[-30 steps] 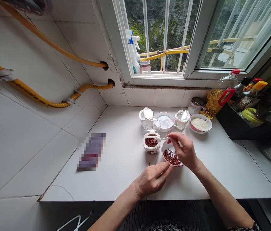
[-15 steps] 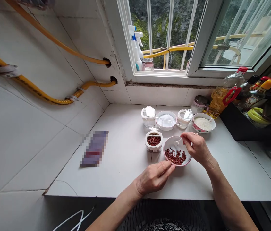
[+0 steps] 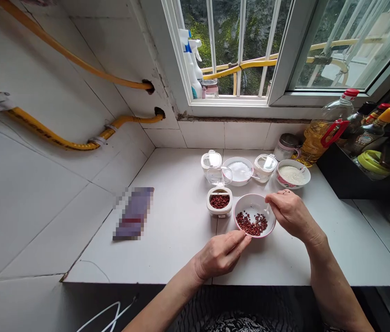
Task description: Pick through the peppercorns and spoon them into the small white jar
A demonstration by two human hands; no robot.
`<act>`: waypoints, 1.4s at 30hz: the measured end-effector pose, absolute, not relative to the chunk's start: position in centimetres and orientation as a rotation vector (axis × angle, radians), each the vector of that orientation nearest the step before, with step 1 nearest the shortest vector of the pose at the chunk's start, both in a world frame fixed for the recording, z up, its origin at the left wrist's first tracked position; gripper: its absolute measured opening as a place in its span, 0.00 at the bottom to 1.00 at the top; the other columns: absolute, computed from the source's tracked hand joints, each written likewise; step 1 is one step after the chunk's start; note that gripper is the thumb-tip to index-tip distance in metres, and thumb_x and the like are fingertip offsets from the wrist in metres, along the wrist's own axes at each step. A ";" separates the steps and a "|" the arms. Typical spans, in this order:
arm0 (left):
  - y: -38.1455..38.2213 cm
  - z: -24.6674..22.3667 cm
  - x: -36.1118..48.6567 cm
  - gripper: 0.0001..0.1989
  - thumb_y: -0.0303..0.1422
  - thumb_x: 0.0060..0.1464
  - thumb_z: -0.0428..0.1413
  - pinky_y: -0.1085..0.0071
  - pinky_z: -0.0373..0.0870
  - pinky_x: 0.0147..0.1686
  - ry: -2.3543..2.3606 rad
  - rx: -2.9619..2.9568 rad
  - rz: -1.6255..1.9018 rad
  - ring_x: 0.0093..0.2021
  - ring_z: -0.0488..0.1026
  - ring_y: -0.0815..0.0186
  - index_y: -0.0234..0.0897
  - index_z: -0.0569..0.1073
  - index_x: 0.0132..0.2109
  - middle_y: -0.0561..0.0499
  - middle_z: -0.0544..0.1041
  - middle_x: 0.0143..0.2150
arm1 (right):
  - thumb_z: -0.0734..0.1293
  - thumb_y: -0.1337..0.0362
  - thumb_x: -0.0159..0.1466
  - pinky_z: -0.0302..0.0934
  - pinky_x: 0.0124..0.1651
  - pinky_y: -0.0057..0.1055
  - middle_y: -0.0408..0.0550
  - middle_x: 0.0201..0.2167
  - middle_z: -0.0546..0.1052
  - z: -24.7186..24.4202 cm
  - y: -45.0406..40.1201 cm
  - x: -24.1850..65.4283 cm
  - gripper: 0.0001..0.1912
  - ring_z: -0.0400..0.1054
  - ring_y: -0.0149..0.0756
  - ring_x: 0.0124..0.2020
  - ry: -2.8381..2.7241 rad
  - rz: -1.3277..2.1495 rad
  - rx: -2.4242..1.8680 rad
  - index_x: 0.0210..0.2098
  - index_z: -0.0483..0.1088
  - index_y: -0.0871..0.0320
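Observation:
My left hand (image 3: 223, 251) pinches the near rim of a white bowl (image 3: 253, 199) with a pink edge. Reddish-brown peppercorns (image 3: 252, 224) lie along the bowl's near side. My right hand (image 3: 293, 216) is closed around the handle of a small white spoon (image 3: 268, 208) at the bowl's right side; the fingers hide most of the handle. Just left of the bowl stands an open seasoning jar (image 3: 219, 213) with peppercorns inside, its clear lid (image 3: 219, 176) tipped back.
Behind are a bowl of white grains (image 3: 238, 171), two lidded jars (image 3: 211, 161) (image 3: 265, 163) and a flowered bowl of pale powder (image 3: 292, 175). An oil bottle (image 3: 329, 127) and a black bottle rack (image 3: 340, 180) stand right. A purple packet (image 3: 133, 214), partly blurred, lies left.
My right hand has shifted slightly right and turned, bringing the spoon from over the bowl's middle to its right side. My left hand stays on the rim.

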State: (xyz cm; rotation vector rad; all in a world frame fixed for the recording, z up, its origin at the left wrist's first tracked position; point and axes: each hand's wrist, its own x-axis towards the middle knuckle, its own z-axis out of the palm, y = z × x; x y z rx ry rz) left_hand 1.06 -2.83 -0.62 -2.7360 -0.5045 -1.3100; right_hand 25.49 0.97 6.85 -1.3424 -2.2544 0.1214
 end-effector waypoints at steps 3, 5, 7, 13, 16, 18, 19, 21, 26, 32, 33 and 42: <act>-2.8 -0.6 1.0 0.23 0.19 0.62 0.46 0.68 0.81 0.43 -0.501 -2.742 -1.314 0.48 0.79 0.59 0.23 0.65 0.63 0.38 0.78 0.46 | 0.57 0.71 0.66 0.56 0.35 0.34 0.45 0.21 0.73 6.8 0.6 25.0 0.14 0.61 0.35 0.24 -2.285 0.275 -1.278 0.28 0.71 0.56; -2.9 -0.6 1.0 0.23 0.19 0.63 0.46 0.68 0.81 0.44 -0.509 -2.753 -1.298 0.50 0.79 0.59 0.24 0.64 0.64 0.38 0.78 0.47 | 0.58 0.71 0.65 0.57 0.35 0.32 0.44 0.23 0.74 6.8 0.3 24.2 0.13 0.63 0.35 0.25 -2.267 0.405 -1.212 0.29 0.71 0.55; -2.9 -0.7 1.0 0.23 0.19 0.63 0.46 0.68 0.81 0.44 -0.516 -2.759 -1.290 0.50 0.79 0.59 0.24 0.64 0.64 0.38 0.78 0.46 | 0.58 0.71 0.65 0.58 0.35 0.32 0.45 0.25 0.76 6.8 0.2 23.6 0.12 0.65 0.35 0.27 -2.225 0.457 -1.182 0.31 0.71 0.55; -2.9 -0.8 0.9 0.22 0.19 0.63 0.47 0.68 0.81 0.43 -0.522 -2.768 -1.286 0.48 0.79 0.60 0.24 0.65 0.63 0.38 0.78 0.46 | 0.58 0.70 0.64 0.59 0.35 0.32 0.44 0.24 0.75 6.4 0.5 23.6 0.11 0.67 0.36 0.28 -2.055 0.459 -1.262 0.31 0.71 0.55; -3.0 -0.8 0.9 0.23 0.19 0.63 0.46 0.68 0.81 0.44 -0.528 -2.779 -1.280 0.49 0.79 0.60 0.25 0.64 0.65 0.38 0.78 0.47 | 0.58 0.69 0.64 0.60 0.34 0.32 0.42 0.22 0.74 6.1 0.8 23.9 0.11 0.67 0.35 0.26 -1.979 0.547 -1.299 0.31 0.71 0.54; -3.0 -0.8 0.8 0.24 0.18 0.63 0.46 0.67 0.81 0.44 -0.531 -2.781 -1.275 0.49 0.79 0.59 0.25 0.64 0.65 0.38 0.78 0.47 | 0.59 0.68 0.64 0.60 0.33 0.32 0.42 0.21 0.74 6.0 0.9 23.9 0.11 0.66 0.35 0.24 -1.938 0.593 -1.313 0.31 0.71 0.54; -3.0 -0.8 0.8 0.23 0.18 0.63 0.46 0.67 0.80 0.44 -0.530 -2.779 -1.274 0.49 0.79 0.59 0.25 0.64 0.64 0.38 0.78 0.47 | 0.59 0.68 0.64 0.60 0.33 0.31 0.41 0.21 0.74 6.0 0.9 23.9 0.11 0.66 0.34 0.24 -1.922 0.611 -1.315 0.31 0.71 0.54; -3.0 -0.8 0.8 0.22 0.18 0.62 0.47 0.68 0.80 0.44 -0.522 -2.773 -1.273 0.49 0.79 0.59 0.23 0.66 0.63 0.37 0.78 0.47 | 0.59 0.68 0.64 0.60 0.32 0.31 0.41 0.21 0.73 5.9 0.9 23.7 0.10 0.66 0.34 0.24 -1.913 0.638 -1.306 0.31 0.71 0.54; -3.0 -0.8 0.9 0.20 0.19 0.62 0.47 0.68 0.81 0.41 -0.521 -2.749 -1.266 0.48 0.79 0.60 0.24 0.68 0.61 0.38 0.78 0.46 | 0.59 0.70 0.63 0.61 0.36 0.32 0.43 0.23 0.75 5.8 0.7 23.2 0.11 0.67 0.36 0.29 -1.992 0.639 -1.281 0.30 0.71 0.54; -3.0 -0.8 0.9 0.21 0.19 0.62 0.47 0.69 0.81 0.41 -0.517 -2.743 -1.266 0.48 0.79 0.59 0.23 0.67 0.61 0.38 0.78 0.46 | 0.59 0.69 0.64 0.62 0.38 0.33 0.42 0.22 0.75 5.5 0.6 22.7 0.10 0.68 0.37 0.29 -1.918 0.717 -1.288 0.30 0.71 0.53; -3.0 -0.8 0.9 0.21 0.18 0.62 0.47 0.68 0.81 0.41 -0.512 -2.744 -1.268 0.48 0.79 0.59 0.23 0.67 0.61 0.37 0.78 0.46 | 0.59 0.69 0.64 0.62 0.38 0.33 0.42 0.21 0.75 5.5 0.6 22.7 0.10 0.68 0.37 0.28 -1.889 0.740 -1.288 0.30 0.71 0.53; -2.9 -0.7 1.0 0.19 0.18 0.63 0.47 0.68 0.81 0.42 -0.506 -2.749 -1.276 0.48 0.79 0.59 0.23 0.68 0.59 0.37 0.78 0.45 | 0.61 0.64 0.61 0.60 0.32 0.31 0.41 0.18 0.74 6.0 0.8 22.7 0.08 0.66 0.33 0.23 -1.588 0.910 -1.320 0.28 0.71 0.55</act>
